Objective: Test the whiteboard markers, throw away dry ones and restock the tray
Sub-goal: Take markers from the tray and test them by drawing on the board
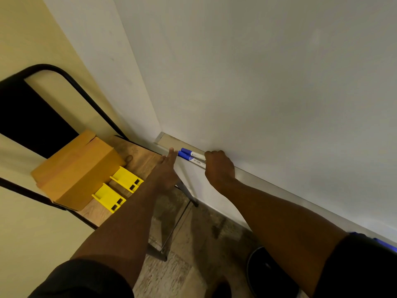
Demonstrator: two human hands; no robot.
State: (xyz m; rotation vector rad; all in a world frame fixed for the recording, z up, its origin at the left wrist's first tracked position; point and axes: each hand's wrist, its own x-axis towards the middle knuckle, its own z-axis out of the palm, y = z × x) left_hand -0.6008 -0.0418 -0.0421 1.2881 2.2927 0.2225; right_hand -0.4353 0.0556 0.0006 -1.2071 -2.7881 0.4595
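Two blue-capped whiteboard markers (191, 157) lie side by side in the tray (268, 183) that runs along the foot of the whiteboard (268, 82), caps pointing left. They look light, stiff and smooth-barrelled, so they should lift easily but may roll or slip from a loose pinch. The white barrel is the sensible place to take hold, leaving the cap free to pull off.

The right hand (219, 166) reaches forward with its forearm stretched out, fingers curled down over the barrel ends of the markers and gripping them against the tray. The left hand (166, 166) is extended flat, fingers straight and together, its fingertips at the tray edge just beside the caps, holding nothing.
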